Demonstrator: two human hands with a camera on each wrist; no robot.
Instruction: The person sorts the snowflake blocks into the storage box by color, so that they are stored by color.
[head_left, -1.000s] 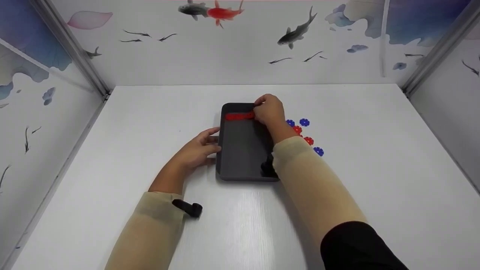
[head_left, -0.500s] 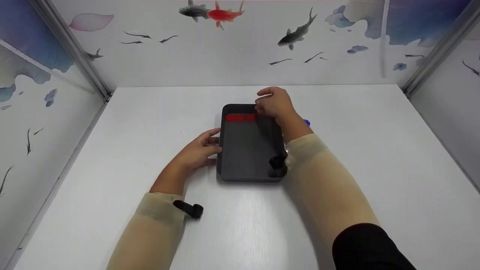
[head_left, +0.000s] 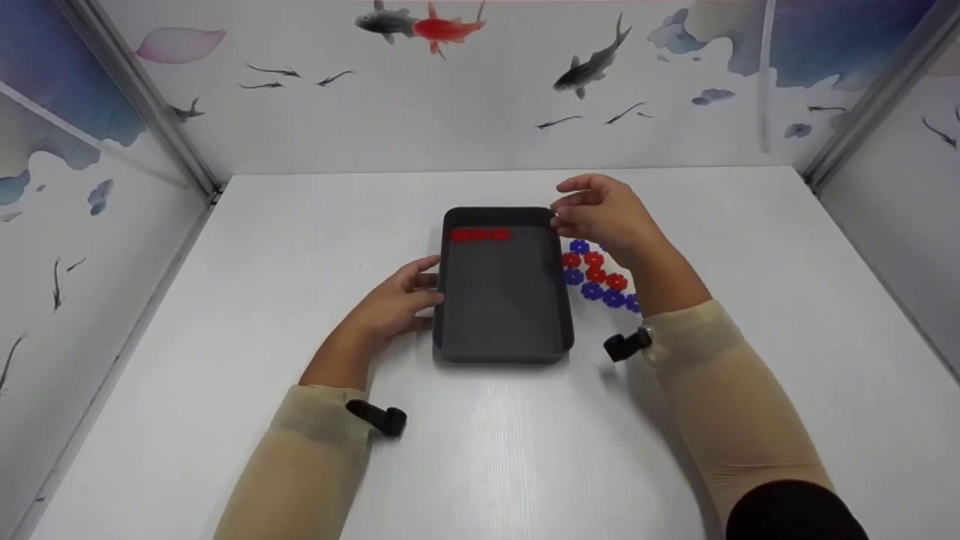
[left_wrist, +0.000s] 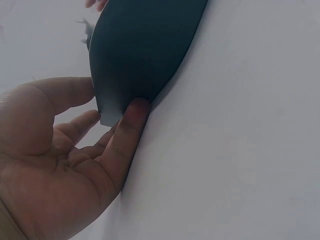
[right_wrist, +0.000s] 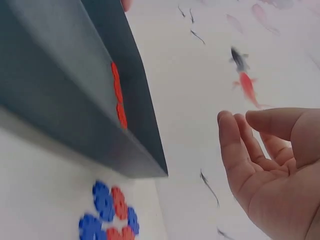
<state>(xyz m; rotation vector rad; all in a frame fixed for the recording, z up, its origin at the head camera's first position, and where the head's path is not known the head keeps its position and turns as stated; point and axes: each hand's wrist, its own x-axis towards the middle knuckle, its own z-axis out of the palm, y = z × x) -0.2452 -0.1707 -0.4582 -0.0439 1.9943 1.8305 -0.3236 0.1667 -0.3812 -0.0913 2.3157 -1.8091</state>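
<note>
A dark grey rectangular tray (head_left: 504, 300) lies on the white table, three red snowflake discs (head_left: 480, 235) in a row along its far end. My left hand (head_left: 397, 301) rests at the tray's left side, fingers spread and fingertips against the outer wall; the left wrist view shows the thumb and fingers touching that wall (left_wrist: 150, 45). Over the far right corner of the tray hovers my right hand (head_left: 607, 214), fingers loosely bent with nothing between them. In the right wrist view the hand (right_wrist: 272, 160) has a gap between thumb and fingers.
Right of the tray, several loose blue discs (head_left: 592, 291) and red discs (head_left: 595, 259) lie in a cluster, partly hidden by the right forearm. A fish-patterned panel (head_left: 480, 112) stands behind the table. Black wrist cameras (head_left: 627, 344) stick out from both sleeves.
My right hand has let go of the third red disc in the row and drawn back to the right, uncovering the cluster of loose discs. The left hand and tray stay put.
</note>
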